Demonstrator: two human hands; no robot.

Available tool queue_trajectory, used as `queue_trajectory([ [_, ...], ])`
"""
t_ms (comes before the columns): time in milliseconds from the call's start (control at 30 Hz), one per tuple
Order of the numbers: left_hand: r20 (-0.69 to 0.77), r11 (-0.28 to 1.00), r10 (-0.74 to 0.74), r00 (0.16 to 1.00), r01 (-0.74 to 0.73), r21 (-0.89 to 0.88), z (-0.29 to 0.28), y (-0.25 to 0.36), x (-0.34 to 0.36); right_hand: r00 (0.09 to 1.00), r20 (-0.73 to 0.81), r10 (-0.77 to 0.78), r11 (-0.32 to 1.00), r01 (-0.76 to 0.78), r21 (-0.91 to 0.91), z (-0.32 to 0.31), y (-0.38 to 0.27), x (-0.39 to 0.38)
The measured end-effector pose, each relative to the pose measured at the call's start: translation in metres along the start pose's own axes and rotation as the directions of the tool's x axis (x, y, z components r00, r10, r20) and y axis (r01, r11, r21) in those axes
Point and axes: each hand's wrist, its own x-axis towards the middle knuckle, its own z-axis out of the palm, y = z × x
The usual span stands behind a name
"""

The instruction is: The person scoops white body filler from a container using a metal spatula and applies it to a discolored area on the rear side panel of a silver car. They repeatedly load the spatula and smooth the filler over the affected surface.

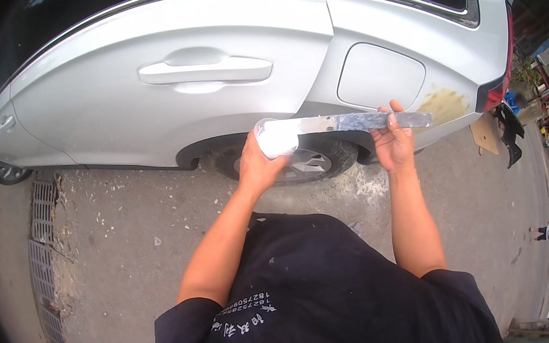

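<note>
My left hand [257, 169] is wrapped round a small round tub of white paste [277, 139]. A long, flat putty knife [352, 122] reaches sideways from the tub, its pale end meeting the white paste. Its grey, paste-smeared handle is pinched between the thumb and fingers of my right hand [393, 144]. Both hands are raised before the rear wheel [308, 161] of a silver-white car [102, 90]. To the right of my right hand, a yellowish filler patch [446, 105] marks the car's rear panel.
A fuel flap [380, 74] and a door handle [204, 71] are on the car's side. Drain grates [42, 264] run along the ground at left. Cardboard [485, 135] and a black part [510, 135] lie behind the car. Another person [548, 231] is far off at right.
</note>
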Motion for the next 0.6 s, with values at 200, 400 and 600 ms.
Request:
queue_trajectory([
  [200, -0.012, 1.000, -0.003, 1.000, 0.003, -0.010, 0.0028, -0.0047, -0.0010, 1.000, 0.005, 0.009, 1.000, -0.009, -0.006, -0.0006, 0.0023, 0.0002],
  [400, -0.005, 1.000, -0.009, 1.000, 0.009, -0.002, 0.0050, -0.0074, -0.0001, 0.999, 0.031, 0.019, 1.000, -0.019, -0.012, -0.0038, 0.0026, 0.0012],
  [600, 0.008, 0.999, -0.034, 0.999, 0.034, -0.004, 0.0065, -0.0044, 0.0011, 0.999, 0.028, 0.024, 1.000, -0.024, 0.016, -0.0083, 0.0057, 0.0016],
])
